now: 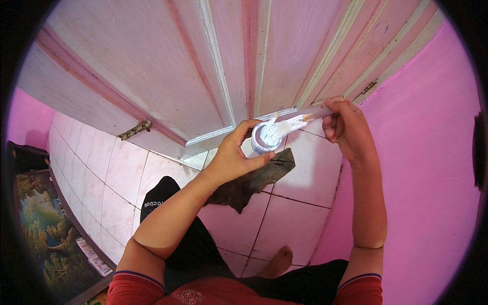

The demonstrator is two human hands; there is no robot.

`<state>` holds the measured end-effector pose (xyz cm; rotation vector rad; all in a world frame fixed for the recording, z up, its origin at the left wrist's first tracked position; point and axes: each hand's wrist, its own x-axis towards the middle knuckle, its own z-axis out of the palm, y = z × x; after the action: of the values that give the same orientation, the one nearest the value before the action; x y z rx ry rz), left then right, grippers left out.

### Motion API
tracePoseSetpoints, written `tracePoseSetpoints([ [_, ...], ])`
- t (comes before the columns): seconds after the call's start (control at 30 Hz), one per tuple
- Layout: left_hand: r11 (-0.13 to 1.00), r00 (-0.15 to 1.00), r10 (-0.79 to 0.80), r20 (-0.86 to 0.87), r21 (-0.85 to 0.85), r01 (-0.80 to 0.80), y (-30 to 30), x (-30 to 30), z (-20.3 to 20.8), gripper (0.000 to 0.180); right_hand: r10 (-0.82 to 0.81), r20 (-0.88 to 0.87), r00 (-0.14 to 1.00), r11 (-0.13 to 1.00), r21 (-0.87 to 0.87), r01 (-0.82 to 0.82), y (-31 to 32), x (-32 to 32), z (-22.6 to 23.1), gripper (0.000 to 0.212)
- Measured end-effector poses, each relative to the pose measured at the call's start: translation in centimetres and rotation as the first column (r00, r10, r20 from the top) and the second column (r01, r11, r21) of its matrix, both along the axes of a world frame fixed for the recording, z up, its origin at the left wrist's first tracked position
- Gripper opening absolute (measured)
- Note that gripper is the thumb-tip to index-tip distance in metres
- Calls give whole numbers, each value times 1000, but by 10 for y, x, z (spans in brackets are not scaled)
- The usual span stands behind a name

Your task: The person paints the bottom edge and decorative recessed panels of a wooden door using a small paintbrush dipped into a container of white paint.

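Note:
My left hand is wrapped round a small round paint can, held up in front of the door. In my right hand is the handle of a paintbrush, gripped between thumb and fingers. White paint coats the bristles, which lie at the can's mouth. Whether their tip dips into the paint I cannot tell. A panelled door, pinkish with white-painted mouldings, stands just beyond both hands. Below the can a dark crumpled cloth lies on the floor.
A metal bolt sits low on the door's left side, and a hinge is at its right edge. The pink wall rises close on my right. White tiles cover the floor. A framed landscape painting is at the left.

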<state>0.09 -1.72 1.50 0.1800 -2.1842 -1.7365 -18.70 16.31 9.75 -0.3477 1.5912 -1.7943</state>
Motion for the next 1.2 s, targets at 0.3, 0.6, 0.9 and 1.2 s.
tracePoseSetpoints([
  [0.3, 998, 998, 66, 20, 3, -66, -1, 3, -4, 64, -145, 285, 947, 969, -153, 195, 13, -44, -35, 18],
  [0.6, 995, 994, 95, 44, 7, -96, 0, 8, 4, 64, -657, 152, 739, 734, -94, 672, 63, -121, -137, 15],
  [0.9, 991, 986, 134, 100, -32, -132, -2, 15, 5, 64, -845, -101, 525, 535, -204, 820, 54, -144, -197, 17],
  [1.2, 998, 994, 64, 91, -23, -62, 0, 11, 1, 66, -844, -189, 502, 536, -251, 806, 38, -140, -237, 16],
])
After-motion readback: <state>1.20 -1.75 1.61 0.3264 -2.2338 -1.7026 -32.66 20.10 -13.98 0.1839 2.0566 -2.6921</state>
